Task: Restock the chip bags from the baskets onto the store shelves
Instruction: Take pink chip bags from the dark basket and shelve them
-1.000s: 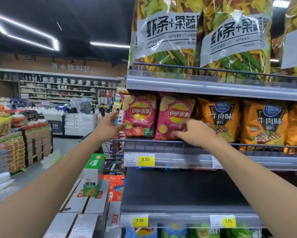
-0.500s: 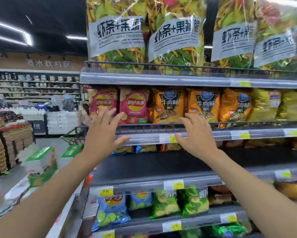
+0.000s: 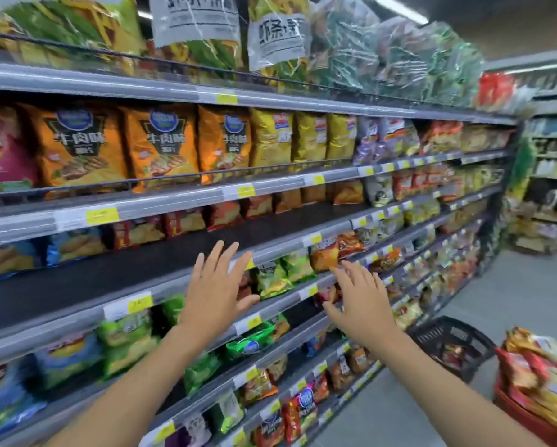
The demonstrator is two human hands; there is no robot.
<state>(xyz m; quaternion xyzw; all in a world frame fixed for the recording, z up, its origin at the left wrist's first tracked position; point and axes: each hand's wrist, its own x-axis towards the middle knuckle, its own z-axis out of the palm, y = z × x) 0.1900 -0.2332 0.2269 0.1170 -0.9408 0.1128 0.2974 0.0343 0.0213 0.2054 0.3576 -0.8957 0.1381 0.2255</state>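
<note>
Supermarket shelves (image 3: 174, 201) run along the left side of an aisle and recede toward the right, each rail carrying yellow price tags (image 3: 102, 215). Large clear bags (image 3: 199, 24) with white labels crowd the top tier. Below them stand orange chip bags (image 3: 74, 146) in a row, upright behind a wire guard, with yellow bags (image 3: 270, 137) just beside them to the right. One tier lower, a long dark shelf board (image 3: 141, 262) shows in front of a back row of red and blue packets. Green packets (image 3: 270, 279) sit on the tier under that.

Both hands are raised in front of the shelves, apart from each other and gripping nothing. The left hand (image 3: 216, 295) has its fingers straight and spread, close to the rail of the dark shelf. The right hand (image 3: 361, 304) is also spread, fingers slightly bent. Motion blur makes it hard to say whether either touches a rail.

On the grey floor (image 3: 528, 285) at lower right, a red basket (image 3: 525, 417) is heaped with chip bags (image 3: 535, 369). A black basket (image 3: 448, 337) sits just behind it, nearer the shelves.
</note>
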